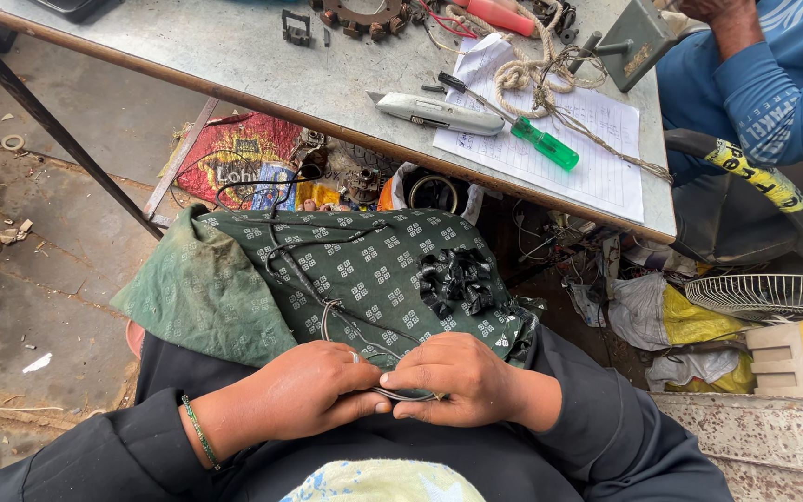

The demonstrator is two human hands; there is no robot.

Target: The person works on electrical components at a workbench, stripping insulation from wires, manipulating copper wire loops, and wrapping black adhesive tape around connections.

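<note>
Left hand (304,395): closed on thin grey wire (401,394) | Right hand (462,379): pinching same wire, fingertips meeting left thumb | Wire: over lap, on green patterned cloth (364,270) | Nearby: black ribbed part (455,279) on cloth, table (262,65) ahead.

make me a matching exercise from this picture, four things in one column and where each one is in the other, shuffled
Things:
1. screwdriver with green handle
2. utility knife
3. patterned green cloth
4. grey wire

Places:
A. pinched between the left hand and right hand
B. spread over the person's lap
C. on the bare table top, just left of the sheet of paper
D. lying on the sheet of paper

Pairs: 1-D, 2-C, 3-B, 4-A
</note>
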